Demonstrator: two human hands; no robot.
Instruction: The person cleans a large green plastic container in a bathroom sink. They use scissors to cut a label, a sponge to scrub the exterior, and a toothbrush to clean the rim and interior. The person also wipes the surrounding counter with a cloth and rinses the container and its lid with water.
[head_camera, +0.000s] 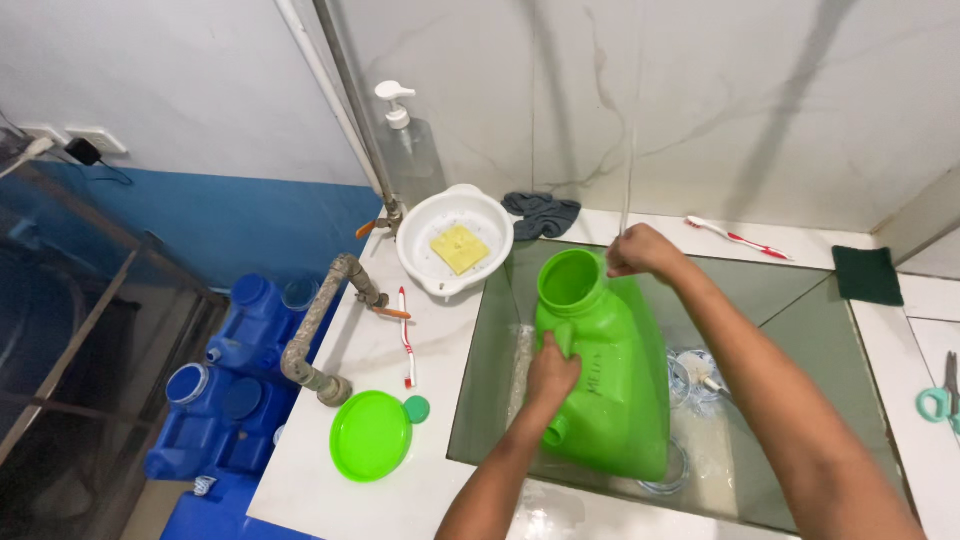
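A large green plastic jug (610, 380) stands tilted in the sink (790, 300), its wide round mouth facing up and left. My left hand (552, 368) grips the jug's handle on its left side. My right hand (642, 250) is closed at the rim of the jug's mouth, pinching a thin clear tube or stream that runs straight up from it. Water lies in the sink bottom around the jug.
A green lid (370, 436) and small green cap (416, 408) lie on the white counter. A white colander (455, 240) holds a yellow sponge. Nearby are toothbrushes (405, 335), a grey rag (541, 214), a dark green pad (867, 274), scissors (940, 398), a pump bottle (405, 140), a metal pipe (318, 330) and blue jugs (235, 390).
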